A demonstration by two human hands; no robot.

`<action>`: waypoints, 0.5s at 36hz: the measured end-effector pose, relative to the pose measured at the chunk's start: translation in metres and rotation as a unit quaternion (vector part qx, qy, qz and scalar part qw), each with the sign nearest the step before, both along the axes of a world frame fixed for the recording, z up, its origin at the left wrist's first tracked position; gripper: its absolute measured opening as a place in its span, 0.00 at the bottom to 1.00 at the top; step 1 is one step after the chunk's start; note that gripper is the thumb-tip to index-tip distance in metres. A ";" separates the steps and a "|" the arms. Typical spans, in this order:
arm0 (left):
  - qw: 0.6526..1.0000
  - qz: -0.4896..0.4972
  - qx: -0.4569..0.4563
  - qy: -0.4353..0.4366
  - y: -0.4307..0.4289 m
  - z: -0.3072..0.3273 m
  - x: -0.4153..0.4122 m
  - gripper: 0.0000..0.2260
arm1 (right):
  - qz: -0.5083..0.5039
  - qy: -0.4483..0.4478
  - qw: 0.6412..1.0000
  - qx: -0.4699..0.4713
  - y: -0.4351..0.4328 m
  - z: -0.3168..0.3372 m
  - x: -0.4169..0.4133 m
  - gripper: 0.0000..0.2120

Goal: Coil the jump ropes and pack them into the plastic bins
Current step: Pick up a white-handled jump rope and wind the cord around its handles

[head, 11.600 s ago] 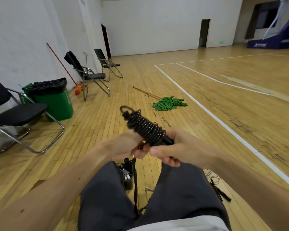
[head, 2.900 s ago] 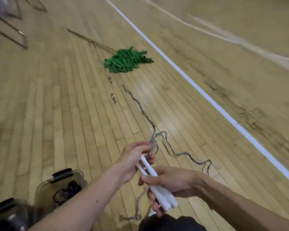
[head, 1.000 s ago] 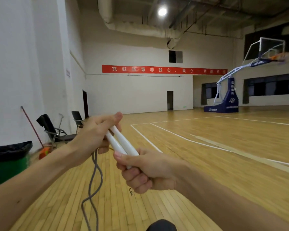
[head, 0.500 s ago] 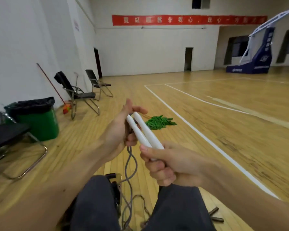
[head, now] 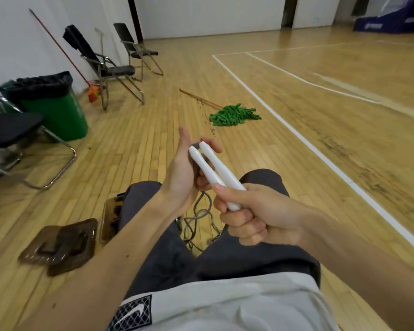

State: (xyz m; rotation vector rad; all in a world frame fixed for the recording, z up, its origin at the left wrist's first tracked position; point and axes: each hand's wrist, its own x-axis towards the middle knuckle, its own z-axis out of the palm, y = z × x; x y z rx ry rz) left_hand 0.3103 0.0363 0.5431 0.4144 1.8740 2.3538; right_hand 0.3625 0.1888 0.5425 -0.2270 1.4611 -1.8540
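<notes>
I noted green trash can [head: 58,115] beside folding chairs [head: 116,70]; green mop [head: 233,115] lay on floor [head: 332,111]; broom [head: 93,94], probably, leaned against wall [head: 14,44].

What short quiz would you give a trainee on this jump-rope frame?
1. True or false: the right hand grips both white handles near their lower ends.
2. Where does the gray cord hang? A) between the person's legs B) over a chair C) into the trash bin
3. Fill in: the mop head on the floor is ___.
Key: 1 true; 2 A; 3 green.
</notes>
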 end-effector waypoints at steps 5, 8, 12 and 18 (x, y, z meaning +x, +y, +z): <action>1.000 0.002 -0.006 -0.006 -0.002 -0.018 0.016 0.33 | 0.014 -0.008 0.999 -0.027 0.000 -0.015 0.008 0.11; 0.998 0.027 -0.055 -0.031 -0.001 -0.032 0.027 0.32 | 0.023 -0.009 0.999 -0.044 0.001 -0.024 0.011 0.11; 0.984 0.062 -0.161 -0.032 0.002 -0.055 0.034 0.28 | 0.021 -0.001 0.998 -0.060 0.002 -0.030 0.014 0.12; 0.977 0.079 -0.196 0.024 0.006 -0.081 0.041 0.17 | -0.071 0.082 0.993 0.044 0.002 -0.030 0.011 0.15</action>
